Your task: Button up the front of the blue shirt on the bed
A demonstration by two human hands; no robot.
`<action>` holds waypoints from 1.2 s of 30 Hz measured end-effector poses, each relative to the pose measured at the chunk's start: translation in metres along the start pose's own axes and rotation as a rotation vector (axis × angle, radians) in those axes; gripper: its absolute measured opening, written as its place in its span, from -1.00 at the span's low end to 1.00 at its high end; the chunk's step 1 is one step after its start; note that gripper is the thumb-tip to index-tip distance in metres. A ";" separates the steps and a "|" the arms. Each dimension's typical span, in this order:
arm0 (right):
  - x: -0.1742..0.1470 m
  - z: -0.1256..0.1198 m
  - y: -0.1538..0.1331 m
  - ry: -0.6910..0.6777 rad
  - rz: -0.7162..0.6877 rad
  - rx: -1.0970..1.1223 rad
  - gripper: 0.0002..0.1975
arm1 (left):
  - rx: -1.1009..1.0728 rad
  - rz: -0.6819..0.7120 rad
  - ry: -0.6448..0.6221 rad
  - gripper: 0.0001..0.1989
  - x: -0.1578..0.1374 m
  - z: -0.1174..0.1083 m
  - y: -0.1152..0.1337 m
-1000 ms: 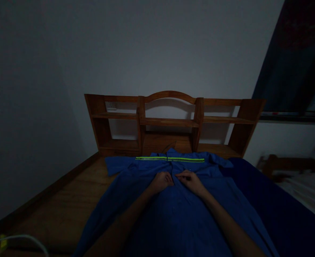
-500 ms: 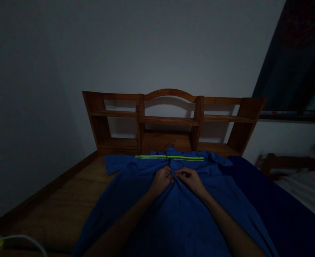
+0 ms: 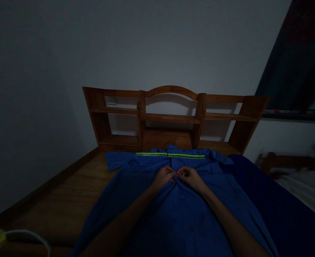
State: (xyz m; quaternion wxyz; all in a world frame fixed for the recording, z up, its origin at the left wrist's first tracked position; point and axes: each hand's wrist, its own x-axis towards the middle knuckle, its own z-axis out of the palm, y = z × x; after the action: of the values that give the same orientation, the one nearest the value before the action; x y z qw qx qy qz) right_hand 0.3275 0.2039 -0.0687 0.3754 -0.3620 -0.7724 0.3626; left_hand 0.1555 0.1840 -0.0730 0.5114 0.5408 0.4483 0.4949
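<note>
At far left, a white cord (image 3: 29, 231) is seen over the bare boards of the bed (image 3: 77, 187). A blue shirt (image 3: 179, 225) is spread on the bed, collar toward the headboard (image 3: 170, 117). Its front is pinched below the stripe by the left hand (image 3: 164, 177), fingers nearly closed, and, just beside, by the curled right hand (image 3: 190, 178). Dark-blue cloth (image 3: 272, 203) is partly covered by the shirt.

Dim overall, edges darker; soft shadows on wall (image 3: 160, 53) behind wooden shelf (image 3: 170, 117)
</note>
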 end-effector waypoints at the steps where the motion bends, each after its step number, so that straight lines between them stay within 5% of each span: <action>1: -0.001 0.000 -0.001 0.001 -0.010 -0.021 -0.83 | -0.004 -0.027 0.018 -0.89 0.001 0.001 -0.001; 11: -0.002 0.002 -0.005 -0.006 -0.020 -0.132 -0.83 | 0.054 -0.077 0.054 -0.74 0.004 0.000 -0.005; 18: -0.004 -0.001 -0.002 -0.002 0.024 -0.152 -0.87 | 0.282 0.223 0.002 -0.71 -0.001 -0.005 -0.010; 27: 0.003 -0.002 0.010 -0.010 0.226 0.280 -0.82 | 0.194 0.007 -0.076 -0.76 0.004 -0.002 -0.004; 36: 0.001 -0.005 0.002 -0.010 0.345 0.409 -0.79 | 0.215 -0.029 -0.109 -0.59 0.003 -0.005 -0.001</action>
State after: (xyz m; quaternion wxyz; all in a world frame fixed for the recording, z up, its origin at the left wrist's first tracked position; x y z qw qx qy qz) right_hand 0.3318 0.2073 -0.0682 0.3696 -0.4030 -0.6119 0.5715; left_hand 0.1511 0.1875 -0.0741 0.4812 0.6121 0.4780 0.4065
